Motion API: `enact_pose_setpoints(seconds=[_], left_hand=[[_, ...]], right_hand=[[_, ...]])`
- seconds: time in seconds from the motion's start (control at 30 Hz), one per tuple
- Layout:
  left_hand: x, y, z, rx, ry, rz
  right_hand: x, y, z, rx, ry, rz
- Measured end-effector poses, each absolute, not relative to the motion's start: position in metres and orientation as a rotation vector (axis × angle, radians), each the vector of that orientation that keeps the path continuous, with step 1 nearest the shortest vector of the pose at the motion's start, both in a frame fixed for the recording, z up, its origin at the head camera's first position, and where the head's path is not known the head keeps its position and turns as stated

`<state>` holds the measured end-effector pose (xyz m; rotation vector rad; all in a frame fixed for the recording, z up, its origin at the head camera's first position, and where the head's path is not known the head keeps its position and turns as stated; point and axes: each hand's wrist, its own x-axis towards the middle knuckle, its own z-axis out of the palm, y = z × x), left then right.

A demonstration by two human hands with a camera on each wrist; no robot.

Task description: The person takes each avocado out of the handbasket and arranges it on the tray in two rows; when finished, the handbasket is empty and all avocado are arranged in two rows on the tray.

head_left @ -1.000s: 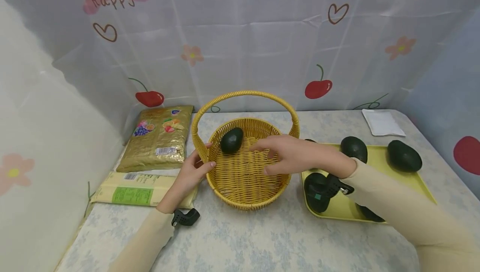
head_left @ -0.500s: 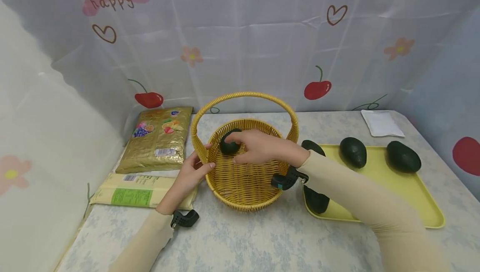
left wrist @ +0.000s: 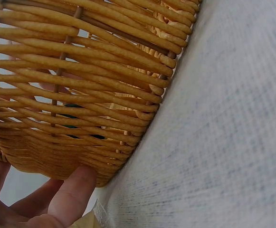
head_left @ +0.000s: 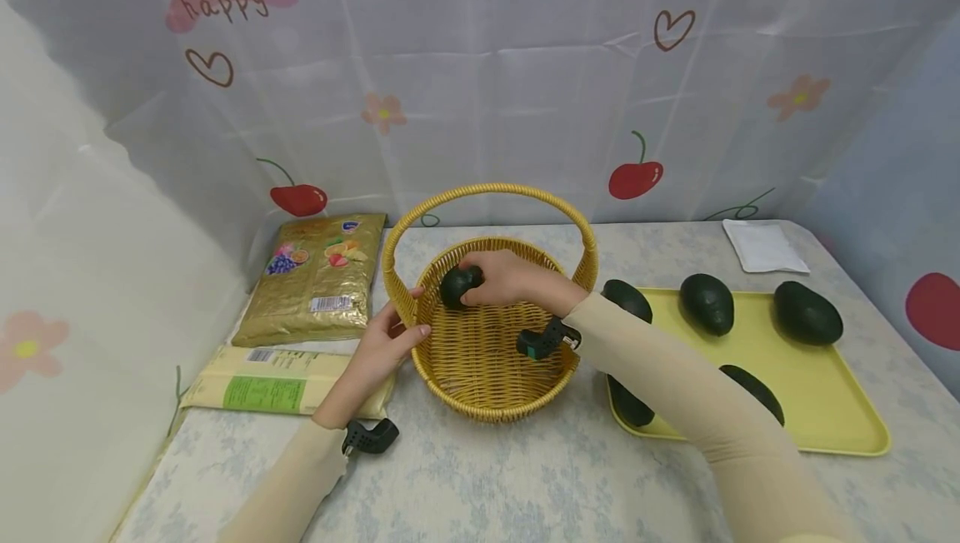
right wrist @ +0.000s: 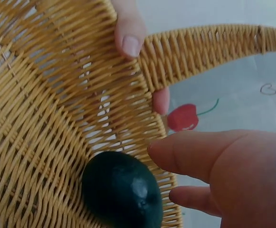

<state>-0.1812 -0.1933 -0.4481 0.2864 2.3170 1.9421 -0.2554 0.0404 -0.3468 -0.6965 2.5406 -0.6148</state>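
Observation:
My left hand [head_left: 390, 339] grips the yellow wicker basket [head_left: 491, 406] at its left rim, by the foot of the handle. In the right wrist view, its thumb [right wrist: 130, 42] lies over the rim. In the left wrist view, its fingers [left wrist: 73, 194] meet the outside of the basket wall [left wrist: 76, 104]. My right hand [head_left: 510, 276] reaches inside the basket, thumb and forefinger spread about a dark green avocado [head_left: 452, 289]. From the right wrist, the fingers [right wrist: 190, 152] look straight, beside the avocado [right wrist: 121, 190], which leans against the wall.
To the right, a yellow tray [head_left: 810, 401] bears several avocados [head_left: 707, 304]. A white packet [head_left: 765, 246] is behind it. On the left lie a gold fruit-printed bag [head_left: 307, 281] and a pale yellow packet [head_left: 262, 379]. A printed curtain [head_left: 495, 93] closes off the back.
My right hand has moved left across the basket and come down at the avocado inside, uncovering more of the tray. My left hand keeps its grip on the rim.

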Motion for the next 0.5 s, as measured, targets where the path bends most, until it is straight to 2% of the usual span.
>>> enact_pose_setpoints(seconds=[0.5], left_hand=[[-0.181,-0.194,-0.449,0.308,2.313,1.941]], right_hand=[[-0.269,0.030,-0.364,-0.628,2.545,-0.615]])
